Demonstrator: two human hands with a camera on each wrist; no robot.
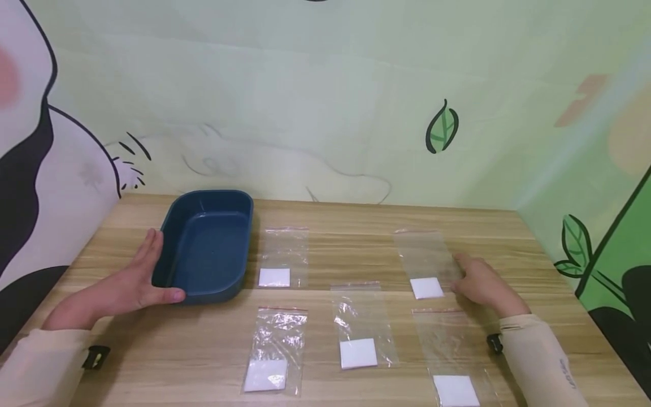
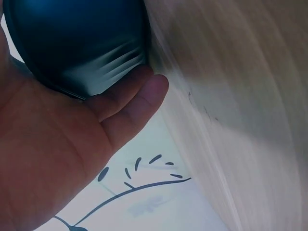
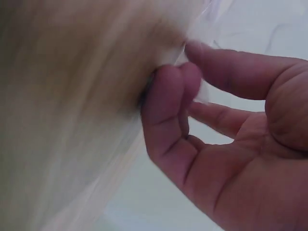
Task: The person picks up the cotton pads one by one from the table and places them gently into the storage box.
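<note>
My left hand rests against the left side of a dark blue plastic tray, fingers extended along its wall and thumb at the near corner. In the left wrist view the fingertips touch the tray's outside. At the right edge of the far right clear zip bag is my right hand. That bag lies on the table with a white square piece at its bottom. The right wrist view shows bent fingers down at the table beside clear film; I cannot tell whether they pinch it.
More clear bags with white pieces lie on the wood-grain table: one beside the tray, one in the middle, one at the near left and one at the near right. A painted wall covering stands behind the table.
</note>
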